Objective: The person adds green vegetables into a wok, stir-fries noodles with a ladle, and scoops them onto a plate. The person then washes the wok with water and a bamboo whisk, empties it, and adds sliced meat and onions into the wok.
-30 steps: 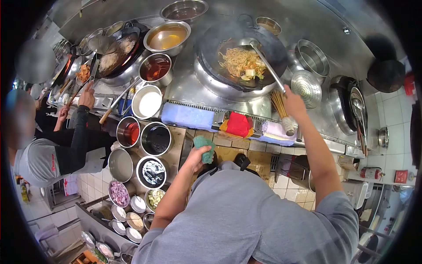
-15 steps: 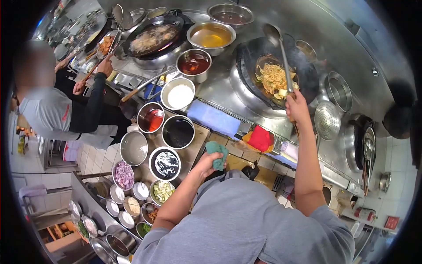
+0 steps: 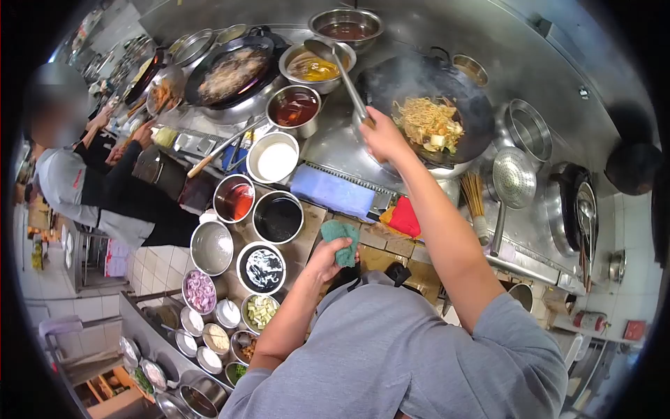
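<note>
My right hand [image 3: 382,136] is closed around the handle of a long ladle [image 3: 351,87]. The ladle's head is at the metal bowl of yellow liquid [image 3: 287,68]; whether it touches the liquid I cannot tell. To the right of this hand, a dark wok [image 3: 481,115] holds fried noodles [image 3: 427,120] with pale vegetable pieces, and steam rises from it. In front of my body, my left hand [image 3: 325,258] grips a crumpled green cloth [image 3: 342,243]. A folded blue cloth [image 3: 333,190] lies along the stove's front edge beyond it.
Pots of red liquid [image 3: 234,198] and dark sauce [image 3: 278,216] stand left. Bowls of chopped onion [image 3: 200,291] and green vegetable pieces [image 3: 260,311] are nearer. A perforated skimmer [image 3: 514,178] and a bamboo brush [image 3: 474,199] lie right. Another person [image 3: 105,188] works at the far-left wok.
My right hand has moved left with the ladle, from the wok to the bowl of yellow liquid. The noodles stay in the wok. My left hand still holds the green cloth.
</note>
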Demonstrator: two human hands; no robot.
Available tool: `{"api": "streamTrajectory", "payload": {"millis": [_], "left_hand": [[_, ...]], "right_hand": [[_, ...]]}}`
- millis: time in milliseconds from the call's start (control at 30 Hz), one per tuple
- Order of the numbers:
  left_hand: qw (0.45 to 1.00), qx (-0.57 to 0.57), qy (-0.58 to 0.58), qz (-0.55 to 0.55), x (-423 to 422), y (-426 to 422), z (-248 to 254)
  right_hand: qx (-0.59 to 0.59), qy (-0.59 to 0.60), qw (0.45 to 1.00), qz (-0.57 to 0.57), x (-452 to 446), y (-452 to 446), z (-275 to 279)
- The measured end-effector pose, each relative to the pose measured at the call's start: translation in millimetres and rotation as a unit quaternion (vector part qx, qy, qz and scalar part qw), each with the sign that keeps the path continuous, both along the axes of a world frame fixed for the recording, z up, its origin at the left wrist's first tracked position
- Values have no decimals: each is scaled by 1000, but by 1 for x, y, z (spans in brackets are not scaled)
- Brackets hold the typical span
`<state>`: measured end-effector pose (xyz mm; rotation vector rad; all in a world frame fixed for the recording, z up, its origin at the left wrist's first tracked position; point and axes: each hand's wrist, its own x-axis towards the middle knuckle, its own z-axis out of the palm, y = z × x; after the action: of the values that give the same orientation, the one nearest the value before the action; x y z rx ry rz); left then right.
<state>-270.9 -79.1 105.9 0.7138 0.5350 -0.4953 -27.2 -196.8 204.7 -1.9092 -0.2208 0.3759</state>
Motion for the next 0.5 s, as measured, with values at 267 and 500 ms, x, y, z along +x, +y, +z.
{"api": "streamTrajectory", "payload": {"millis": [267,500], "left_hand": [[999,28,-42,-12,67,-37,-4],[993,-103,-7,-62,187,-117,8]], "right_hand": [[-152,-89,980,-90,-136,-176,84],[-219,-260,926,-164,-165,-227,-39]]}}
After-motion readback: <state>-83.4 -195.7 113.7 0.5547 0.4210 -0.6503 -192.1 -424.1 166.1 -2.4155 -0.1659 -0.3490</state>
